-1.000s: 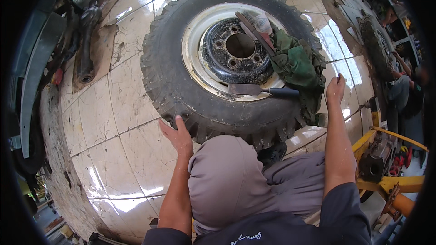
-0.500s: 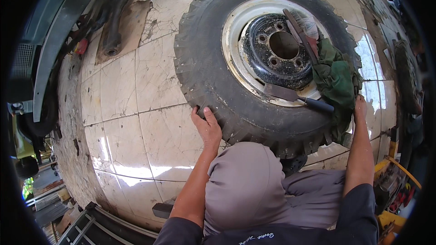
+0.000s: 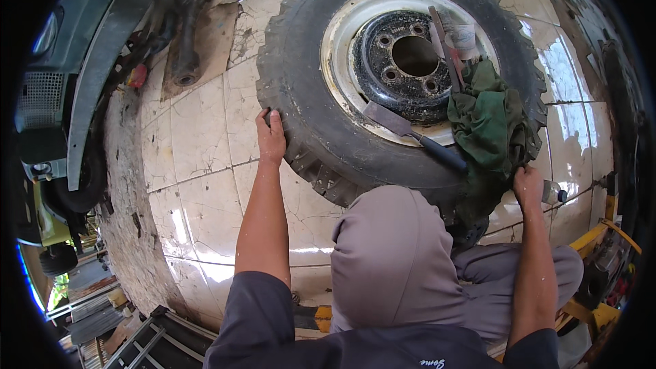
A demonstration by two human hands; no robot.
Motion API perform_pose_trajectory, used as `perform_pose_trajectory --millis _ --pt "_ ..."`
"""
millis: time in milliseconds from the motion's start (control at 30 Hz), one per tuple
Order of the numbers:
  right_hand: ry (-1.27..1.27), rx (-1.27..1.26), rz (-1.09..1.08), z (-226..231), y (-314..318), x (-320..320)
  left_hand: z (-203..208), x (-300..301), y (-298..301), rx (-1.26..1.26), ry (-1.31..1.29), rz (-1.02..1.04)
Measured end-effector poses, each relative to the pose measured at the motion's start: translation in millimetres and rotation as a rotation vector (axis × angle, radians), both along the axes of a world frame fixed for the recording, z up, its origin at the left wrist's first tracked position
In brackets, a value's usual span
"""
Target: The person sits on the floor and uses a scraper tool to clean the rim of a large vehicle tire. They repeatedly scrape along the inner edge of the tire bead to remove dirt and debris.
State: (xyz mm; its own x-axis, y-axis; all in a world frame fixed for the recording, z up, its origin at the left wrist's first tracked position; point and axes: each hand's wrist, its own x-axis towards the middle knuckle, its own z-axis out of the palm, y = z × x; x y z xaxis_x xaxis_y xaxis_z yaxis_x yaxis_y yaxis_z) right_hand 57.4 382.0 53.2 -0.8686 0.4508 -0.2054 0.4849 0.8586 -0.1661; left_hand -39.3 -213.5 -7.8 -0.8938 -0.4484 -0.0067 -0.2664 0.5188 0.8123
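Observation:
A large black knobby tire (image 3: pixel 307 48) lies flat on a pale, black-centred wheel rim (image 3: pixel 335 72). My left hand (image 3: pixel 271 138) grips the tire's tread at its left edge, fingers curled over the lugs. At the near right edge, my right hand (image 3: pixel 528 186) is closed on the tread beside a hanging green cloth (image 3: pixel 488 116); its fingertips are hidden. A trowel (image 3: pixel 388 117) rests across the rim, its dark handle reaching over the sidewall. A long, flat metal tool (image 3: pixel 439 31) lies on the wheel, partly under the cloth, next to a clear plastic cup (image 3: pixel 463 37).
Cracked, glossy tiles (image 3: pixel 198 198) surround the wheel. A clear bottle (image 3: pixel 552 193) lies beside my right hand. Rusty metal parts (image 3: pixel 188 41) lie at the far left, near a vehicle's grey bumper (image 3: pixel 102 61). A yellow frame (image 3: pixel 593 239) stands at the right.
The wheel has turned clockwise, carrying the trowel, cloth and flat tool round with it. My left hand has moved up and away, my right hand down toward me. The bottle has come into view.

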Motion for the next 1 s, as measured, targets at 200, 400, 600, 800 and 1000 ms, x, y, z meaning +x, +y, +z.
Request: perform_pose_trajectory --millis 200,400,600,800,1000 --pt "-0.165 0.024 0.228 41 19 -8 -5 -10 -9 -0.058 -0.046 0.07" --pt "0.404 -0.458 0.448 136 -129 -50 40 29 82 -0.206 -0.302 0.345" --pt "-0.047 -0.203 0.767 56 -174 -47 46 42 69 -0.107 -0.27 0.181" --pt "-0.232 -0.061 0.94 49 -182 -86 98 19 61 0.058 -0.445 0.017" --pt "-0.363 -0.362 1.056 86 -168 -135 157 -10 56 -0.147 -0.907 -0.394"
